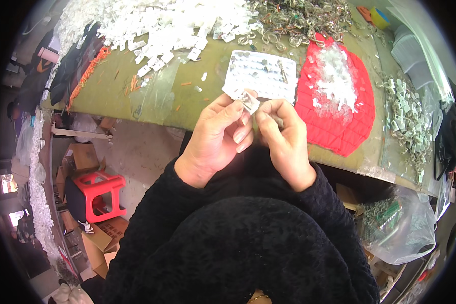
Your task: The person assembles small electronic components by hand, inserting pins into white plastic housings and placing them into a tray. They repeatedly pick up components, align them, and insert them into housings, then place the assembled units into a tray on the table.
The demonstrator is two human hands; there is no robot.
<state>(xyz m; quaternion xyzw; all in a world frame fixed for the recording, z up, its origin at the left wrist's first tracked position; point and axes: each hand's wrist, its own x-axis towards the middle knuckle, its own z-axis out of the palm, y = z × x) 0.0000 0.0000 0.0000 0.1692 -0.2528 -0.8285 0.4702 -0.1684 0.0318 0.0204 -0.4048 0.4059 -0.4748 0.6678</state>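
Observation:
My left hand (215,134) pinches a small white plastic piece (250,103) between thumb and fingers, just over the table's near edge. A little metallic detail shows in the piece's open side. Close beside it on the right, my right hand (288,142) is closed, thumb against the curled index finger. What its fingertips hold is too small and hidden to make out. Just beyond both hands lies a white tray (277,94) with rows of small dark round parts and a thin metallic strip at its right.
A large heap of white plastic pieces (162,25) covers the far left. Tangled cords (309,17) lie at the far middle. A red quilted cloth (347,134) bears white bits. Corded white pieces (408,114) lie farther right. Below left stands a red stool (104,195) by cardboard boxes (106,235).

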